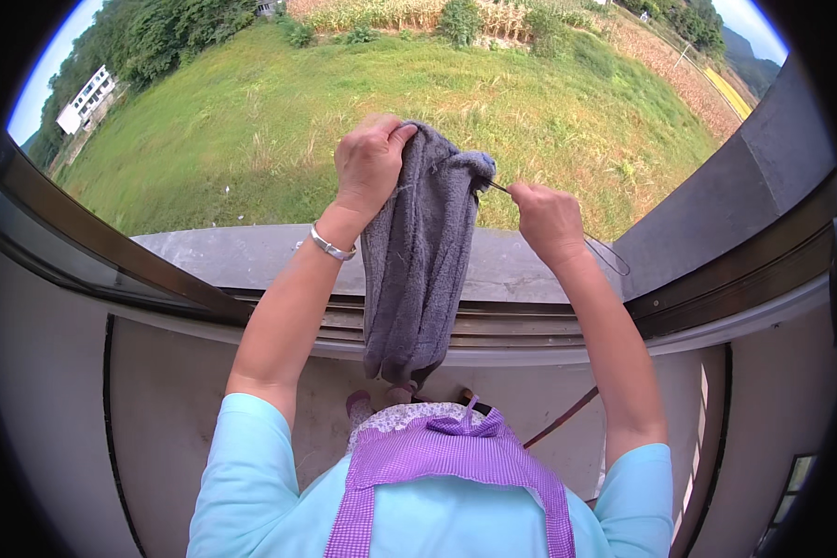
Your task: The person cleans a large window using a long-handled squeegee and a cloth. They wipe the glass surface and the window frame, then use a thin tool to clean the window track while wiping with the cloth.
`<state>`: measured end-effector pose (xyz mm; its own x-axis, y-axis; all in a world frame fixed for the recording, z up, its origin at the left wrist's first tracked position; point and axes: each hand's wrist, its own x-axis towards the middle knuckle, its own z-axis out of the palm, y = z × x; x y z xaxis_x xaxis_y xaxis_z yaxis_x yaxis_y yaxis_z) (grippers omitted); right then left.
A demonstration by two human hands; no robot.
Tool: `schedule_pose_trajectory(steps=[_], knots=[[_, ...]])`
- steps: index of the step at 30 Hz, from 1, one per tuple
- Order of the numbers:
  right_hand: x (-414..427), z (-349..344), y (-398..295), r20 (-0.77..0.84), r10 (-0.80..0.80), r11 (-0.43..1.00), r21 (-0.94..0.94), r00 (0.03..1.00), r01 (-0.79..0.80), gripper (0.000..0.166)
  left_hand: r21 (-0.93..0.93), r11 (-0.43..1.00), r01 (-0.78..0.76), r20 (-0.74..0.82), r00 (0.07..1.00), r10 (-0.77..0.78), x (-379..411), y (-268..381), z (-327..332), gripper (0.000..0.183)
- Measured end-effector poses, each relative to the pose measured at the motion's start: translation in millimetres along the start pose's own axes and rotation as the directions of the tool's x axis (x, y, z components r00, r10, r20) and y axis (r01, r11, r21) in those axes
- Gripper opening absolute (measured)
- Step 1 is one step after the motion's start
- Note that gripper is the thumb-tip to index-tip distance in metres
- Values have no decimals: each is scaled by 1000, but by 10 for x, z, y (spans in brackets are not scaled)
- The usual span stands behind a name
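A grey plush cloth (418,265) hangs in long folds in front of the window opening. My left hand (373,160) pinches its top left corner between thumb and fingers. To the right, my right hand (549,217) grips a thin dark wire or cord (499,187), whose inner end meets the cloth at its upper right edge. The other end of it forms a narrow loop (617,265) behind my right wrist. A small blue patch (489,164) shows at the cloth's top right corner. Whether the wire runs on inside the cloth is hidden.
Below the cloth run the metal tracks of a sliding window (516,324), with a concrete sill (530,268) beyond. A dark frame (181,275) borders the left, a concrete side wall (725,188) the right. Outside lies a grassy field (286,118). A reddish stick (561,418) slants beside my apron.
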<state>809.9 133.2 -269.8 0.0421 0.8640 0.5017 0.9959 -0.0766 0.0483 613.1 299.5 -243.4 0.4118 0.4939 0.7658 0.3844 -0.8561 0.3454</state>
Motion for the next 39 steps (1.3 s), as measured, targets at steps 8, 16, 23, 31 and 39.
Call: schedule_pose_trajectory(steps=[8, 16, 23, 31, 39], knots=[[-346, -88, 60, 85, 61, 998, 5, 995, -61, 5, -171, 967, 190, 98, 980, -176, 160, 135, -37, 19], [-836, -214, -578, 129, 190, 927, 304, 973, -221, 10, -773, 398, 494, 434, 869, -236, 207, 518, -140, 14], [-792, -277, -910, -24, 380, 787, 534, 925, -309, 12, -790, 467, 397, 443, 897, -13, 40, 727, -191, 12], [-1828, -1065, -455, -125, 638, 742, 366, 760, -562, 24, -856, 208, 474, 488, 872, 22, -220, 1785, -326, 11], [-2468, -1641, -173, 190, 495, 851, 91, 848, -517, 26, -911, 10, 413, 396, 880, -264, -494, 1707, -344, 10]])
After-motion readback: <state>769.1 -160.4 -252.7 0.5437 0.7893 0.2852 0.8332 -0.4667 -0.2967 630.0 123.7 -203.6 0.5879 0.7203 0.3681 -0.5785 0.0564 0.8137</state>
